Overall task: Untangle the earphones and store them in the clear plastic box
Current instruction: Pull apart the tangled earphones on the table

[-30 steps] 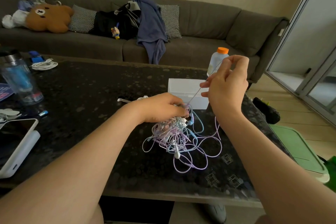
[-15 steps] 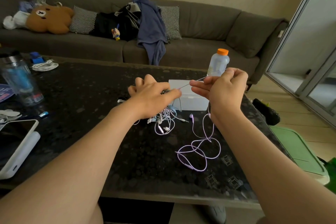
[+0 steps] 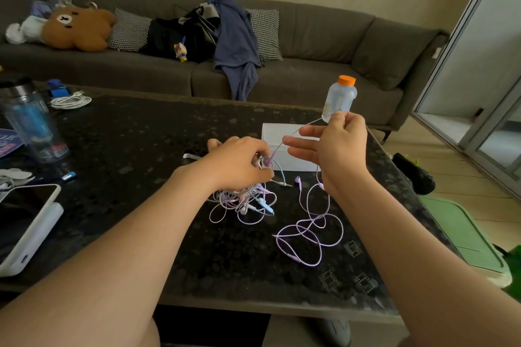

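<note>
One earphone tangle (image 3: pixel 242 201) clutched in left grip (image 3: pixel 239 162), one purple cord (image 3: pixel 310 231) pinched by right grip (image 3: pixel 338 146) (loops on table (image 3: pixel 127 135)), one box (image 3: pixel 272 135)

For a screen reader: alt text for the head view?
Over a dark table, the left hand grips a tangle of pastel earphones while the right hand pinches a purple cable running taut from it. A plastic box sits behind.

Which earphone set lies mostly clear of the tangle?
The purple earphones, looped on the table, their cable pinched by the right hand; the tangled bundle sits under the left hand.
</note>
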Motion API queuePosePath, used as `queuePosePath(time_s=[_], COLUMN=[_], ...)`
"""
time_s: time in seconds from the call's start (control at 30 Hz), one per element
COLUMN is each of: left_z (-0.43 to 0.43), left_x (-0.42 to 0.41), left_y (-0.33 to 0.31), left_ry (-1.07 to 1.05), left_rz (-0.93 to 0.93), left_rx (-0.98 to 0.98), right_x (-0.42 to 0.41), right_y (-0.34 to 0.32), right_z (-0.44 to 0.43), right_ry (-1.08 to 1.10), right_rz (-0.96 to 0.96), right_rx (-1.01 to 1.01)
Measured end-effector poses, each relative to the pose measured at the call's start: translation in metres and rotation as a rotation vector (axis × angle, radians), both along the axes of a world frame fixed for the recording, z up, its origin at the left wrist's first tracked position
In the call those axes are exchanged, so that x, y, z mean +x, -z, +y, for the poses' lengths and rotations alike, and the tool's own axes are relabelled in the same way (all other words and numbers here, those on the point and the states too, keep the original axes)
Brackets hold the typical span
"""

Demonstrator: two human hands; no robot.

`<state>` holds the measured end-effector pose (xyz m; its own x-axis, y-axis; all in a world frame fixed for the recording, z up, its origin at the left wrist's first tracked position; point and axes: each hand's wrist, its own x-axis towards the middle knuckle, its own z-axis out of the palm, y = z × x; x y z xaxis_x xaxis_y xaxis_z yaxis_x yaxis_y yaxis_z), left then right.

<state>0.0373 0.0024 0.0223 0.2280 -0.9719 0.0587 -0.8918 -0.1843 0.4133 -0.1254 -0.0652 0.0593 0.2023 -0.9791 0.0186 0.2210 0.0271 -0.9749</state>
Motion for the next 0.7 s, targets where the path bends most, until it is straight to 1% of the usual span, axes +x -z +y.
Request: queuePosePath(time_s=[0.2, 0.23, 0.33, 0.4, 0.5, 0.6, 0.7], left_z=[0.001, 0.0013, 0.0033, 0.0036, 0.0006, -0.0009, 0.0002], left_x=[-0.0015, -0.0004, 0.0005, -0.0014, -0.0025, -0.0024, -0.0018], left_y=[-0.0006, -0.0002, -0.0014, -0.0052, -0.0081, -0.0062, -0.006], left_ry=[0.022, 0.038, 0.135, 0.186, 0.205, 0.174, 0.189], left_rz=[-0.009, 0.014, 0.175, 0.226, 0.227, 0.219, 0.189], left_rx=[0.022, 0.028, 0.032, 0.029, -0.016, -0.095, -0.1], right_x=[-0.0028, -0.0031, -0.0033, -0.0031, -0.0033, -0.0048, -0.0071], right_y=[0.0003, 0.0007, 0.0022, 0.0021, 0.0009, -0.0007, -0.0013], right_z=[-0.0007, -0.0015, -0.0031, -0.0026, -0.0029, -0.003, -0.0056], right_ry=[-0.015, -0.017, -0.024, -0.031, -0.025, 0.011, 0.041], right_rz=[-0.009, -0.003, 0.025, 0.011, -0.011, -0.035, -0.064], right_rx=[0.043, 0.053, 0.087, 0.127, 0.185, 0.255, 0.355])
